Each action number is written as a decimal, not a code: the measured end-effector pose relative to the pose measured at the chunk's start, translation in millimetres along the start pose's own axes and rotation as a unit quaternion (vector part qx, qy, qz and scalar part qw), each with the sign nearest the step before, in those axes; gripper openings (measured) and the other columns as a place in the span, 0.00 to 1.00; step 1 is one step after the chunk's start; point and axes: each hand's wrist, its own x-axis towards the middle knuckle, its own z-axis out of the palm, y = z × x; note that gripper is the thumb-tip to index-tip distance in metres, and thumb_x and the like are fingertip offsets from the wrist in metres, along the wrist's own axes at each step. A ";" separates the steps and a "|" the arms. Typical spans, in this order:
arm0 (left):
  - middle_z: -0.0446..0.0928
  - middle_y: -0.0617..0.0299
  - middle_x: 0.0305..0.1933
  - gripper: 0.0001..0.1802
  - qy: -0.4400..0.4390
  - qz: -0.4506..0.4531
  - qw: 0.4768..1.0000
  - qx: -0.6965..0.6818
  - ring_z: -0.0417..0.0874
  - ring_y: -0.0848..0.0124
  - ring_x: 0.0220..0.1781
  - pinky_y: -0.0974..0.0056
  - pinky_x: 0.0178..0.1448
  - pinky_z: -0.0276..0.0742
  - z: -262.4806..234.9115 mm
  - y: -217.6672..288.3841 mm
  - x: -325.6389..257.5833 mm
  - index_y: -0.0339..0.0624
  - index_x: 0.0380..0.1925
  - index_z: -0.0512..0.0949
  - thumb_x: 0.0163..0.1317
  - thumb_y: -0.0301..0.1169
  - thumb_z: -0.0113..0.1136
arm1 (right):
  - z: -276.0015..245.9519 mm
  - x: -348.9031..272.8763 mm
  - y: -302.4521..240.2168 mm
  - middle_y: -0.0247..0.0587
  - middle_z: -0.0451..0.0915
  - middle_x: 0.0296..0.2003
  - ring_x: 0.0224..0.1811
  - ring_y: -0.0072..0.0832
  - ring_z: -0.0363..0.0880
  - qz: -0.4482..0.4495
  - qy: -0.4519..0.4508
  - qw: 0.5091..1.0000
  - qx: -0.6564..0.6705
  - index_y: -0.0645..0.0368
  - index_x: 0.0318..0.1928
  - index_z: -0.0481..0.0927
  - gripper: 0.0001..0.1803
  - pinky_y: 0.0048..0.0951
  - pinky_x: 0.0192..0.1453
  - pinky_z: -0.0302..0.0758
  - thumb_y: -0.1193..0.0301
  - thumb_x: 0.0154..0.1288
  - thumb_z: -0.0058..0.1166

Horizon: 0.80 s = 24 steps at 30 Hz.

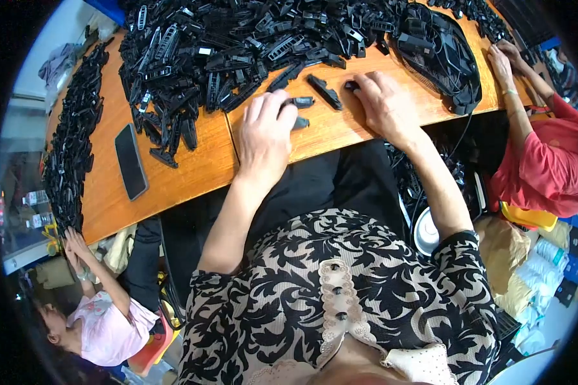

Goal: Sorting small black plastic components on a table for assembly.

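Observation:
My left hand (265, 131) rests at the near part of the wooden table (192, 186), its fingers curled over black plastic parts. One black part (300, 101) sticks out past the fingertips, and a dark grey piece (300, 122) shows just below it. My right hand (386, 106) is closed, with a small black plastic piece (351, 85) at its thumb and fingertips; most of that piece is hidden. Between the hands lies a long narrow black plastic part (324, 92), touched by neither.
A large heap of black plastic parts (237, 45) covers the table's far side. To its right sits a black mesh bag (453, 64) with cables. A phone (131, 162) lies at left, beside another long pile (77, 128). Co-workers sit left (112, 327) and right (546, 160).

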 end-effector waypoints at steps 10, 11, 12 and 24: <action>0.80 0.53 0.61 0.22 0.018 -0.020 0.999 -0.047 0.80 0.50 0.56 0.49 0.64 0.75 -15.2 -3.8 -22.3 0.38 0.52 0.81 0.56 0.16 0.58 | -15.3 -1.0 -4.2 0.53 0.84 0.37 0.40 0.52 0.85 0.049 -0.123 0.971 0.200 0.60 0.44 0.83 0.06 0.47 0.46 0.81 0.74 0.70 0.56; 0.83 0.49 0.56 0.19 0.008 -0.041 0.997 -0.059 0.82 0.49 0.56 0.50 0.64 0.76 -15.1 -0.9 -20.8 0.37 0.50 0.83 0.58 0.15 0.59 | -15.9 0.7 -0.5 0.54 0.84 0.38 0.41 0.52 0.85 0.057 -0.178 0.953 0.238 0.61 0.43 0.84 0.06 0.47 0.46 0.80 0.73 0.71 0.56; 0.83 0.49 0.56 0.19 0.008 -0.038 0.997 -0.063 0.82 0.49 0.56 0.50 0.64 0.76 -14.7 0.6 -20.3 0.37 0.50 0.83 0.58 0.15 0.59 | -19.6 3.2 2.2 0.54 0.84 0.38 0.41 0.52 0.85 0.060 -0.177 0.954 0.235 0.61 0.43 0.84 0.06 0.47 0.46 0.80 0.73 0.71 0.56; 0.85 0.50 0.51 0.19 -0.020 -0.048 0.986 -0.156 0.83 0.51 0.54 0.54 0.61 0.79 -10.4 5.9 -25.5 0.38 0.49 0.84 0.56 0.14 0.64 | -4.0 -13.7 -8.5 0.47 0.83 0.29 0.32 0.48 0.85 0.205 0.065 0.976 0.019 0.59 0.34 0.82 0.18 0.44 0.37 0.81 0.56 0.71 0.65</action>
